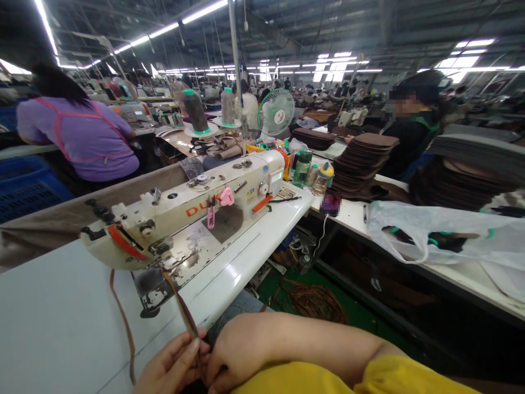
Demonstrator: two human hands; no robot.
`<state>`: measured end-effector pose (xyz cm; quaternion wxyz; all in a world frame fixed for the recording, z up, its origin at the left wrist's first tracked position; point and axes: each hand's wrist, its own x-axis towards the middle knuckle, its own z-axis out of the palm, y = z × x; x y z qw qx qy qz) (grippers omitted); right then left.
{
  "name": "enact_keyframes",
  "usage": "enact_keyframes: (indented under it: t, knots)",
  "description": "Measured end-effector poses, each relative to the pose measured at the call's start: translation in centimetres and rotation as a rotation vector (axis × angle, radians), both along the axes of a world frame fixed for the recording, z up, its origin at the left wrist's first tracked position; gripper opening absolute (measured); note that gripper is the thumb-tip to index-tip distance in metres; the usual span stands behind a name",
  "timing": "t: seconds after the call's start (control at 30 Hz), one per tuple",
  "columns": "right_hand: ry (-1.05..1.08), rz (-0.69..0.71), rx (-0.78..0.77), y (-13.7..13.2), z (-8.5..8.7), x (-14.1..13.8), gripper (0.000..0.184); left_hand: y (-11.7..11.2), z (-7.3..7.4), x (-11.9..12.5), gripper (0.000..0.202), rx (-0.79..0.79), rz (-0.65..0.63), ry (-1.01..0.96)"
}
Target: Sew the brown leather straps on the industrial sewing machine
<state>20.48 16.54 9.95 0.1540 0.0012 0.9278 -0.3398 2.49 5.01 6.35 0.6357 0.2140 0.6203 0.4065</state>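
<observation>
A narrow brown strip [184, 310] runs from under the needle area of the white sewing machine [197, 194] down over the table's front edge. My left hand [174, 364] pinches this strip between thumb and fingers, below the edge. Close against it, my right hand [241, 347] is curled closed around the strip's lower part; its fingertips are partly hidden. Another length of brown strip [122, 317] hangs out behind the machine head and lies across the white tabletop [53, 317].
On the right, a side table [348, 221] carries stacked brown pieces [365, 161], a green bottle [302, 168] and a white plastic bag [451, 227]. Coiled brown strip [318, 301] lies on the green floor. Thread cones [196, 112] and a fan [276, 112] stand behind. Co-workers sit left and right.
</observation>
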Motion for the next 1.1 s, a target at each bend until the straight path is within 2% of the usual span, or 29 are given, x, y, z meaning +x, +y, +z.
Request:
enact_keyframes:
  t: [0.13, 0.23, 0.33, 0.4, 0.5, 0.6, 0.9, 1.0, 1.1]
  knots:
    - [0.032, 0.048, -0.037, 0.3, -0.8, -0.9, 0.021, 0.5, -0.5, -1.3, 0.073, -0.039, 0.058, 0.006]
    - [0.07, 0.002, -0.076, 1.0, -0.6, -0.6, 0.025, 0.0, -0.1, -1.1, 0.064, -0.022, 0.09, -0.073]
    - [0.125, -0.152, -0.097, 1.9, 0.3, 0.0, 0.029, -0.7, 1.2, -0.3, 0.053, 0.035, 0.127, -0.11]
    - [0.197, -0.301, -0.108, 2.9, 0.6, 0.1, 0.022, -0.9, 2.0, 0.0, 0.05, 0.069, 0.135, -0.13]
    - [0.321, -0.47, -0.082, 4.4, 0.3, -0.5, 0.016, -0.7, 2.6, -0.2, 0.047, 0.093, 0.149, -0.165]
    - [0.388, -0.547, -0.025, 5.5, -0.3, -1.6, 0.015, -0.7, 2.9, -0.4, 0.051, 0.086, 0.166, -0.182]
    - [0.534, -0.549, 0.178, 6.6, -0.7, -4.6, 0.021, -1.0, 3.4, -0.3, 0.064, 0.128, 0.178, -0.221]
    - [0.58, -0.508, 0.22, 6.7, -1.1, -5.6, 0.031, -0.9, 3.4, -0.4, 0.065, 0.136, 0.183, -0.208]
    - [0.647, -0.425, 0.336, 6.6, -1.3, -6.6, 0.043, -1.0, 3.6, -0.2, 0.063, 0.138, 0.165, -0.206]
